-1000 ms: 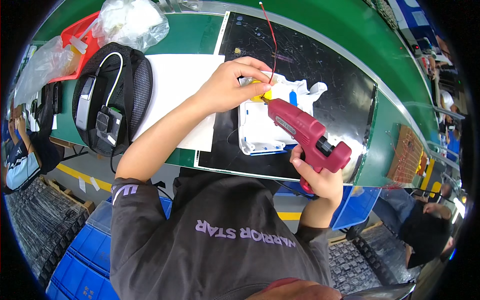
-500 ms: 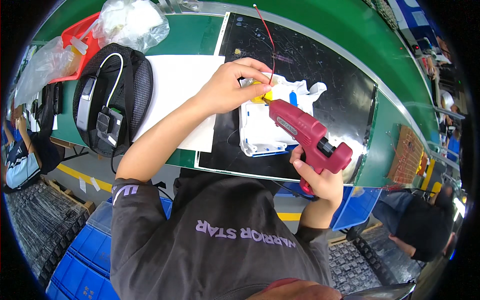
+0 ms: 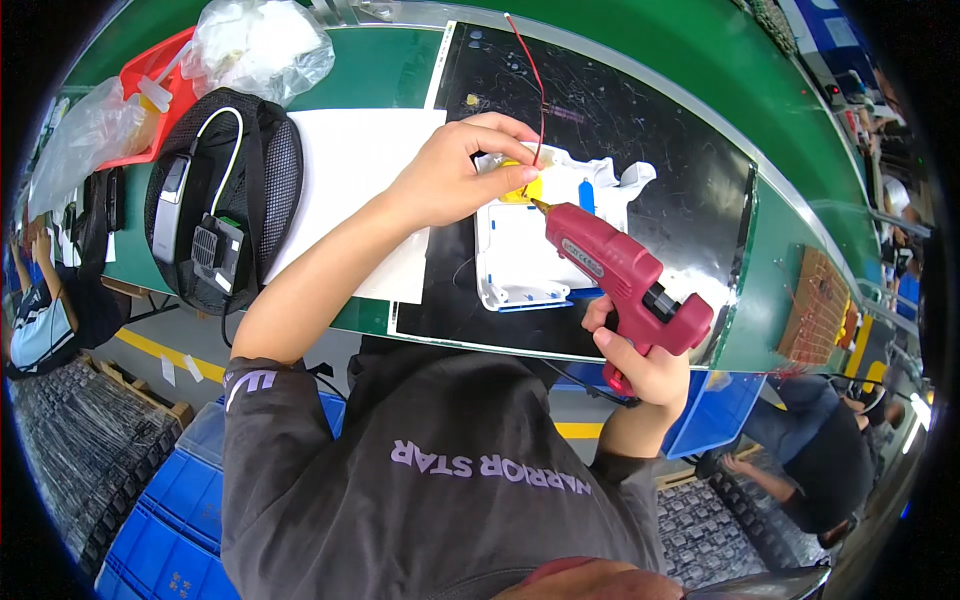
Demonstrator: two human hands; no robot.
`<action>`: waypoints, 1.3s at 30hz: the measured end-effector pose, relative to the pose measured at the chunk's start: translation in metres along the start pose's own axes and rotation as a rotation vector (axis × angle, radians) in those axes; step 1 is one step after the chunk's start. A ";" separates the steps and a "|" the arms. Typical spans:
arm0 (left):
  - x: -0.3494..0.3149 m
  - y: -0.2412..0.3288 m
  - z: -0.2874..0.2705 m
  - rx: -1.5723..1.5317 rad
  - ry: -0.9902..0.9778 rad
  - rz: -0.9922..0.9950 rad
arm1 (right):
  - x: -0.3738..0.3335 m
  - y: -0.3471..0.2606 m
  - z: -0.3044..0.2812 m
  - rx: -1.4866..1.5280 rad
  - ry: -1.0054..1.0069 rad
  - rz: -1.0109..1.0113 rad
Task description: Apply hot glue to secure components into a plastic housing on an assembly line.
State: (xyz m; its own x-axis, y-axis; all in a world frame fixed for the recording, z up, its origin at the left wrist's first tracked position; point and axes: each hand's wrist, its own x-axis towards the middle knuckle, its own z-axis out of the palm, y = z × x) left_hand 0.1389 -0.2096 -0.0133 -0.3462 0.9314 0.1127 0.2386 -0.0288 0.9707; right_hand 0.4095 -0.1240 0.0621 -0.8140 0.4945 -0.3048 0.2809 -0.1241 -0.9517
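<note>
A white plastic housing (image 3: 518,245) lies on the black mat, with a yellow part (image 3: 517,183) at its upper left and a blue strip (image 3: 587,196) inside. My left hand (image 3: 452,172) pinches a thin red wire (image 3: 542,95) over the yellow part, its thumb and fingertips closed. From the pinch the wire runs up and away across the mat. My right hand (image 3: 650,368) is wrapped round the handle of a dark red hot glue gun (image 3: 605,250). The gun's nozzle points at the yellow part, just right of my left thumb. My left fingers hide part of the yellow piece.
White sheets (image 3: 350,190) lie left of the black mat (image 3: 680,180). Further left are a black mesh bag (image 3: 275,170) with devices on it, a red bin (image 3: 185,100) and clear plastic bags (image 3: 262,50). A brown board (image 3: 808,305) rests at the right. Blue crates (image 3: 165,530) stand below the table.
The glue gun has shifted slightly right, its nozzle drawn back a little from the yellow part. My left hand, the wire and the housing have moved slightly left. A person at the right has changed posture.
</note>
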 end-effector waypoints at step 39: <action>0.006 0.016 0.000 -0.132 -0.064 -0.265 | -0.015 0.024 0.003 0.223 0.022 -0.143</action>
State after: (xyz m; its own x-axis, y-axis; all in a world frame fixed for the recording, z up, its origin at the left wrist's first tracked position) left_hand 0.1408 -0.2044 0.0028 -0.3215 0.9336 -0.1579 0.0263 0.1755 0.9841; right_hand 0.4263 -0.1371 0.0439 -0.8257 0.5386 -0.1679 0.0428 -0.2370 -0.9706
